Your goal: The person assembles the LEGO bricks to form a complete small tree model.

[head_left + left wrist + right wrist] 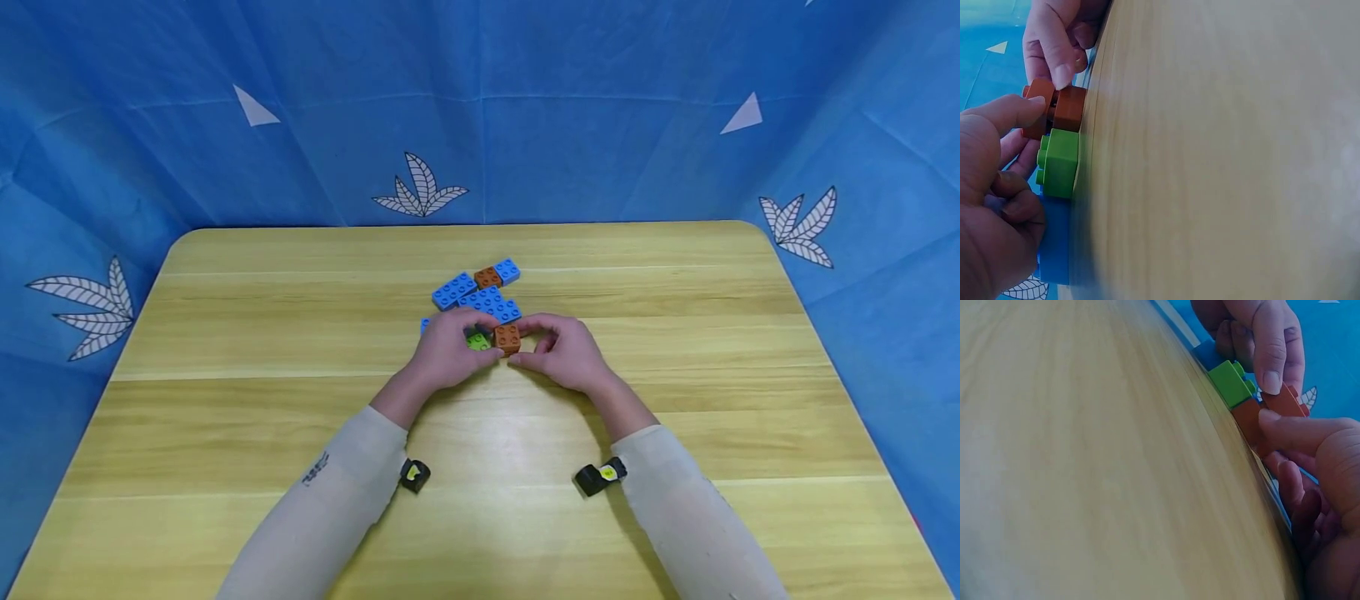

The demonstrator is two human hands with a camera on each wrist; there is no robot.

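- Apparently, you are joining bricks: your left hand is pinching the upper brown brick just above the lower brick, a gap showing.
- Your right hand is gripping that lower brick, beside the green brick.
- Next, the work is likely calling for aligning the two and pressing evenly.
- Blue bricks are lying beyond on the wooden table; blue cloth is hanging behind.

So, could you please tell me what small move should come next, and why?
Probably press the upper brown brick down with the left hand: the left wrist view shows a gap between it and the lower brown brick, which the right hand holds.
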